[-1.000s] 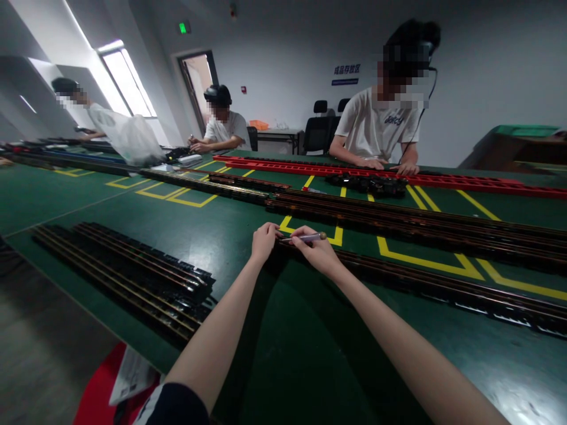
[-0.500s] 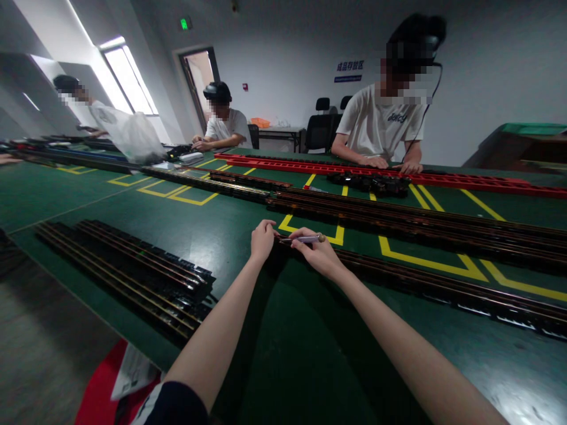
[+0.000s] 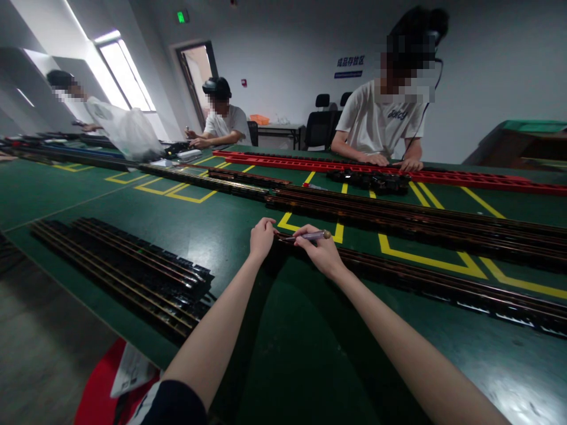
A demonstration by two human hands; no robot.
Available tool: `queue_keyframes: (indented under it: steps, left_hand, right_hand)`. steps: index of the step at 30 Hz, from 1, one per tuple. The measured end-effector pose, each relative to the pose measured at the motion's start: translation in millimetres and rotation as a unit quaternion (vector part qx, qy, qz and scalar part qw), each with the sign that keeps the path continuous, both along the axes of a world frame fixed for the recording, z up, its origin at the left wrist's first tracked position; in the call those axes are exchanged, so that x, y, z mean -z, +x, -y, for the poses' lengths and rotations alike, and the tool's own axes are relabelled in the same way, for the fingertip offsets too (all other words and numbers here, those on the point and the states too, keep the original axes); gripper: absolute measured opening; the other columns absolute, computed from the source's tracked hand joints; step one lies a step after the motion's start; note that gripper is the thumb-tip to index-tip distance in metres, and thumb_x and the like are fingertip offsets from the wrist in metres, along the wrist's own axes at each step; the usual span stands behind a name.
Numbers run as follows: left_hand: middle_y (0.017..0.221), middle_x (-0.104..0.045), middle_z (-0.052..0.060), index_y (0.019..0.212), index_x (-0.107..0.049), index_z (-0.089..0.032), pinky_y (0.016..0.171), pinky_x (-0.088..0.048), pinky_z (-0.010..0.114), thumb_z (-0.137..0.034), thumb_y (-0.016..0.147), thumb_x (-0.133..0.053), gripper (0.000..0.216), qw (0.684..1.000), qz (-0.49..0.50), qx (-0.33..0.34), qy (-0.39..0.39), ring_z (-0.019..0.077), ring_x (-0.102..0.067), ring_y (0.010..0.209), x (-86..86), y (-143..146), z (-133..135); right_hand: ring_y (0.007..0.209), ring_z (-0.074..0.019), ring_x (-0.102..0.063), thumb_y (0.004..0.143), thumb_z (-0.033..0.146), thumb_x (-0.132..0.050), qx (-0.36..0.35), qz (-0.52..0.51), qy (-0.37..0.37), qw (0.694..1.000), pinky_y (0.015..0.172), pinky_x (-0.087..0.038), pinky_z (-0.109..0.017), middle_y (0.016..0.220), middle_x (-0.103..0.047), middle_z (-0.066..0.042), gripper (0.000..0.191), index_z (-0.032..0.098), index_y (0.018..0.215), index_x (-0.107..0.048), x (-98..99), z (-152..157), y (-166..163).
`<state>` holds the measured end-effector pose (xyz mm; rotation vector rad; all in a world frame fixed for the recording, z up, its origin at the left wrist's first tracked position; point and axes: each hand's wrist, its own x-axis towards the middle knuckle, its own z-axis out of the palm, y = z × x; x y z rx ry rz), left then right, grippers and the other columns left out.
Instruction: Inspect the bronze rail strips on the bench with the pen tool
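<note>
So my right hand [image 3: 322,251] is pinched round a slim tool [image 3: 318,235], tip angled left at the left end of the near strip [image 3: 425,283], which runs off right. Left hand [image 3: 263,239] is curled there, can't tell if it's gripping. I'd brace that end and go light so the tip doesn't skid.
</note>
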<state>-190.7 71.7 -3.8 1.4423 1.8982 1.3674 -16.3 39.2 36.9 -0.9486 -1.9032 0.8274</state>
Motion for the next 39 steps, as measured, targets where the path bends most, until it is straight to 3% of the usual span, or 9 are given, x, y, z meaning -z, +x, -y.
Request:
queue_keyframes:
  steps: [17,25,39]
  left_hand:
    - [0.070,-0.070,0.002,0.091,-0.065,-0.019,0.072,-0.047,0.026,-0.019,0.085,-0.036,0.029,1.000,-0.017,0.000,-0.010,0.0168,-0.066,0.072,-0.1,0.9,-0.8]
    - [0.075,-0.071,0.001,0.085,-0.067,-0.021,0.073,-0.046,0.026,-0.019,0.085,-0.037,0.029,0.999,-0.038,0.015,-0.015,0.0175,-0.065,0.077,-2.7,1.0,1.8]
    - [0.083,-0.072,0.001,0.081,-0.067,-0.021,0.078,-0.045,0.027,-0.022,0.086,-0.041,0.027,0.995,-0.082,0.049,-0.015,0.0182,-0.065,0.083,-6.2,3.4,6.6]
  right_hand:
    - [0.079,-0.0187,-0.062,0.077,0.021,-0.051,0.017,0.022,0.005,1.000,0.072,-0.046,-0.032,0.079,-0.066,-0.001,0.011,0.022,0.078,-0.062,1.6,0.4,-3.1]
    - [0.075,-0.0167,-0.060,0.077,0.027,-0.060,0.025,0.006,-0.009,1.000,0.071,-0.045,-0.030,0.078,-0.066,0.000,0.005,0.022,0.075,-0.061,0.3,0.5,-5.4]
    - [0.079,-0.0171,-0.062,0.080,0.025,-0.058,0.020,0.025,-0.009,0.999,0.071,-0.045,-0.030,0.082,-0.067,-0.001,0.005,0.022,0.079,-0.062,0.0,-1.0,1.4]
